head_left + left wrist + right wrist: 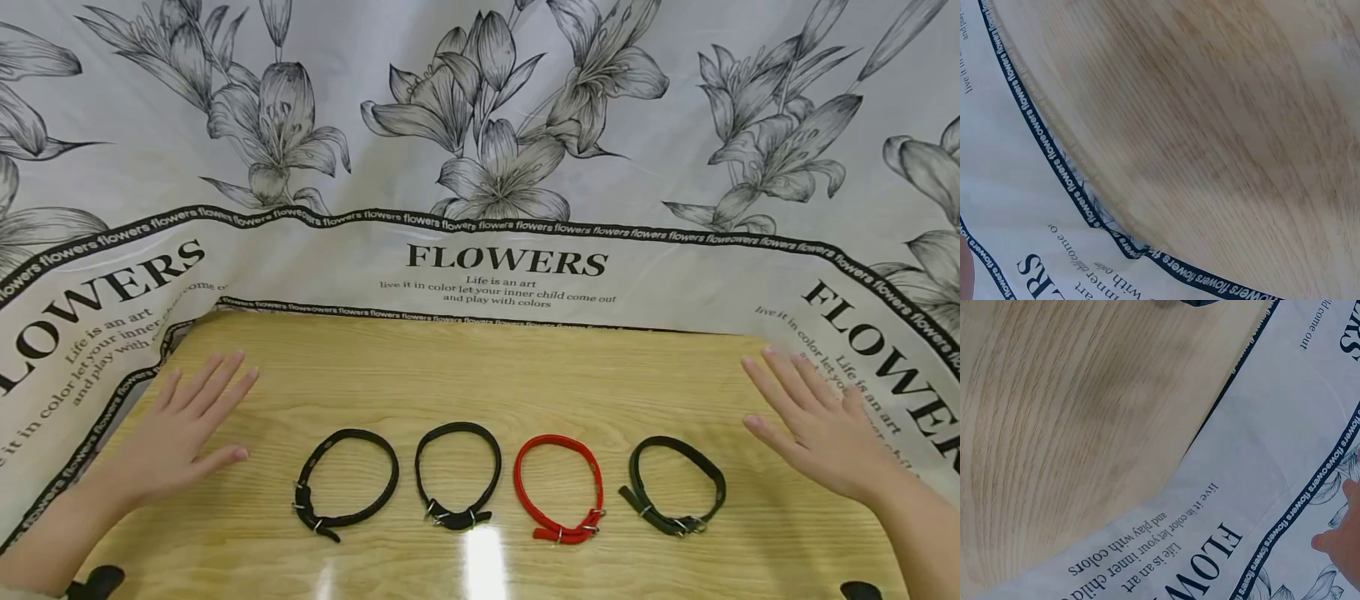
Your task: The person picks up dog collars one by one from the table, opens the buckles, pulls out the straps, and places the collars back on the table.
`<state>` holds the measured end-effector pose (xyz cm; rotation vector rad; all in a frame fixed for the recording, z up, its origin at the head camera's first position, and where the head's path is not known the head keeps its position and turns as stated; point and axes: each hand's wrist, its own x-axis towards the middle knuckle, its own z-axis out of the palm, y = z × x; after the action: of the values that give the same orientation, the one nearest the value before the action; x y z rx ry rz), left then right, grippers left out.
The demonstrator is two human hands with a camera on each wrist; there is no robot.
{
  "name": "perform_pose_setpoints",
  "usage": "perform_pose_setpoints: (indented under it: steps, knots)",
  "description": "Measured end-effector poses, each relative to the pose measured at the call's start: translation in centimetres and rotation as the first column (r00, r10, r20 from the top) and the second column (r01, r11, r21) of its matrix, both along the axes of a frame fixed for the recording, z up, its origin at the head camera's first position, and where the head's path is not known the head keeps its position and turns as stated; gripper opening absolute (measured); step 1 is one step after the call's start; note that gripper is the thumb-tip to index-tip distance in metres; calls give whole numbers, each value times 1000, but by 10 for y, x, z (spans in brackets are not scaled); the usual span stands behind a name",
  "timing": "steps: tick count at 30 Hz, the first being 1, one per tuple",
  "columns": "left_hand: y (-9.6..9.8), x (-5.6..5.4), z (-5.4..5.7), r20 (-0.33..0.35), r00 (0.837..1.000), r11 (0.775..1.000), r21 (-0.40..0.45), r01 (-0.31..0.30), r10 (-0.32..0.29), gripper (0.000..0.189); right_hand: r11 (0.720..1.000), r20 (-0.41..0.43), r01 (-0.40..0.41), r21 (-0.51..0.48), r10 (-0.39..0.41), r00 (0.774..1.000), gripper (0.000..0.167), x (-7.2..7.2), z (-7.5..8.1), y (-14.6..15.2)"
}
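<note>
Several buckled collars lie in a row on the wooden table (480, 375). From the left come a black collar (386, 492), a second black one (495, 467), a red one (519, 483) and a dark green one (637, 467), each fastened into a loop with its buckle toward the near side. Left of the row, my left hand (168, 437) is spread with straight fingers, holding nothing. My right hand (828, 437) is held likewise on the far right, empty, overlapping the cloth's edge. Fingers of the right hand (1342, 540) show at the right wrist view's edge.
A white cloth (315, 258) with flower drawings and "FLOWERS" lettering hangs behind the table and wraps both sides. Its black printed border (1047, 147) runs along the table edge. Dark rounded pieces (101, 581) show at the lower corners. Light glares on the near tabletop.
</note>
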<state>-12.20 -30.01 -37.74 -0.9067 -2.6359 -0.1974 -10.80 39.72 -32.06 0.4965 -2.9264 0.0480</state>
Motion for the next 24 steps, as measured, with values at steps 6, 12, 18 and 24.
perform_pose_setpoints:
  steps: [6, 12, 18, 24]
  knots:
    - [10, 3, -3, 107, 994, 1000, -3, -19, 19, 83, 992, -19, -110, -62, 109, 994, 72, -16, -1, -25]
    - [31, 4, -8, 99, 986, 990, -19, 140, -138, 75, 940, -41, -279, -196, 276, 960, 76, -36, -1, -80]
    - [50, 7, -14, 21, 951, 950, 51, 308, -309, 71, 835, -82, -495, -240, 491, 868, 58, -51, -12, -147]
    - [68, 13, -18, 140, 906, 917, 46, 397, -400, 64, 720, -83, -659, -220, 659, 748, 41, -59, -19, -212]
